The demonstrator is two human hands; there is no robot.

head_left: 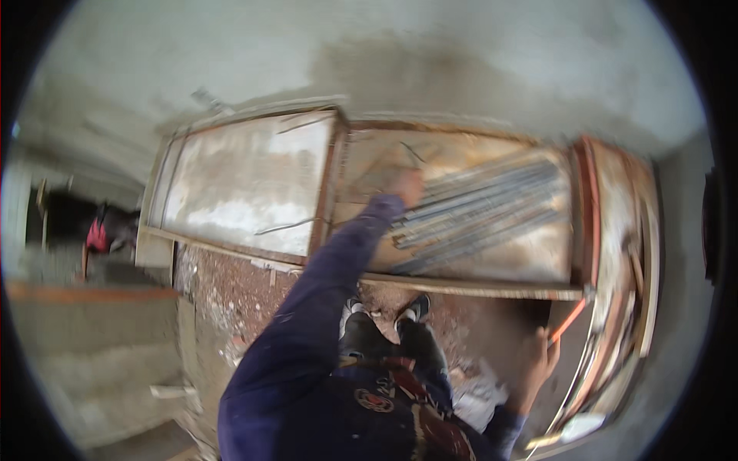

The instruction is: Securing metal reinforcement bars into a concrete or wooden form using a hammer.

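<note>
Now right hand (536, 359) grips one tool (569, 320), left hand (407, 187) perhaps one rod (413, 152).

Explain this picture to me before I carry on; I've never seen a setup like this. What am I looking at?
There is no machine: each grip is a person's bare hand. The only picture comes from a wide fisheye camera on that person's head, looking down, so straight edges bend near the rim. Below the wall stand shallow framed panels. Grey metal bars lie slantwise on the middle panel; thin dark rods lie on the left panel. The right grip holds an orange-handled tool. The left grip reaches over the middle panel, close to the bars, but blur hides whether it holds anything.
</note>
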